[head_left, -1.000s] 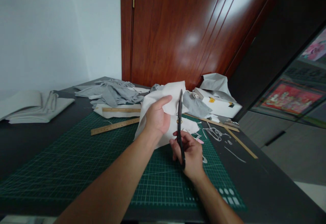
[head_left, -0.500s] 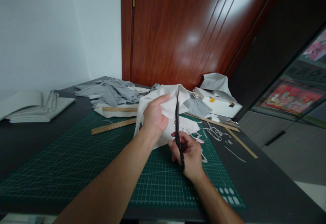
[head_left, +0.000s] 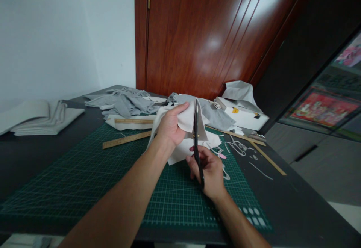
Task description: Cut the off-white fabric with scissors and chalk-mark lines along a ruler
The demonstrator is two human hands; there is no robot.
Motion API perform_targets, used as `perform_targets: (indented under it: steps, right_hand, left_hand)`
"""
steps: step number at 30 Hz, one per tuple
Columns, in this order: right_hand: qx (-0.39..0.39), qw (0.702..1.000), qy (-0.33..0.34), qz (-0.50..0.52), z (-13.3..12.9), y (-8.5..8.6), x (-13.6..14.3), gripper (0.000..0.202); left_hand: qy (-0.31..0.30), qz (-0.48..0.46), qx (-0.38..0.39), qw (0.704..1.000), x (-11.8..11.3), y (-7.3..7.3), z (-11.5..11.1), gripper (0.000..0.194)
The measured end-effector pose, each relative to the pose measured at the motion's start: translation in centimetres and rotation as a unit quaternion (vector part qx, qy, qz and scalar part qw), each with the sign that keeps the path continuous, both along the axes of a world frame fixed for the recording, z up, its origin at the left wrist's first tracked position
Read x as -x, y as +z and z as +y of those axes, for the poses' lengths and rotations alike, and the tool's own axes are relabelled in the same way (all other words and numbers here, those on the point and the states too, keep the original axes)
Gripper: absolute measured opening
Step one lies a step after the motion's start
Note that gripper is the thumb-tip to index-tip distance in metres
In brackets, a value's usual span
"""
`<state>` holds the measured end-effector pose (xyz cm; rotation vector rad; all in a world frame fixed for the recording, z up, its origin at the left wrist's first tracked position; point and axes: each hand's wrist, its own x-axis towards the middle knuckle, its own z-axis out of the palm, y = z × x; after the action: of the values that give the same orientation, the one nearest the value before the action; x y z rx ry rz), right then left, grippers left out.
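A pair of black scissors (head_left: pixel 196 127) is in my right hand (head_left: pixel 210 169), its fingers wrapped round the handles. The blades point up and away, lying against the edge of a white piece of fabric (head_left: pixel 186 117). My left hand (head_left: pixel 172 126) grips that fabric just left of the blades, thumb on top; the fingers beneath are partly hidden. A flap of the cloth hangs to the right of the blades. Below both hands, another white piece (head_left: pixel 180 152) lies on the green cutting mat (head_left: pixel 175 195).
Wooden rulers (head_left: pixel 126 139) lie around the mat. Grey cloth scraps (head_left: pixel 121 101) are heaped at the back, folded pale fabric (head_left: pixel 47 124) at the left. A white box (head_left: pixel 245 114) stands back right, near thin white offcuts (head_left: pixel 239 148) on the dark table (head_left: pixel 296 199).
The fabric to the right of the blades has dropped from a raised fold into a hanging flap. The scissors' blades look closer together. Both hands stay in nearly the same place.
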<state>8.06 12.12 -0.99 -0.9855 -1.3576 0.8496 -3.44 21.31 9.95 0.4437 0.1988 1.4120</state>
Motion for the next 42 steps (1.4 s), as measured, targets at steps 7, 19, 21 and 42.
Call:
perform_targets:
  steps: [7,19,21,42]
  right_hand:
    - [0.005,1.0,0.004,0.001,-0.1,0.0,0.1,0.028]
    - [-0.005,1.0,0.004,0.002,-0.2,0.0,0.1,0.026]
    - [-0.005,1.0,0.006,0.006,-0.2,0.0,0.0,0.028]
    - [-0.037,0.998,0.0,0.05,0.0,0.2,0.0,0.031]
  left_hand:
    - [0.04,-0.005,-0.018,0.999,0.1,0.2,-0.5,0.027]
    - [0.091,0.043,-0.114,0.988,-0.3,0.0,-1.4,0.037]
    - [0.091,0.055,-0.127,0.986,-0.4,-0.1,-1.5,0.034]
    - [0.074,0.133,-0.159,0.976,-0.9,-0.9,-1.8,0.024]
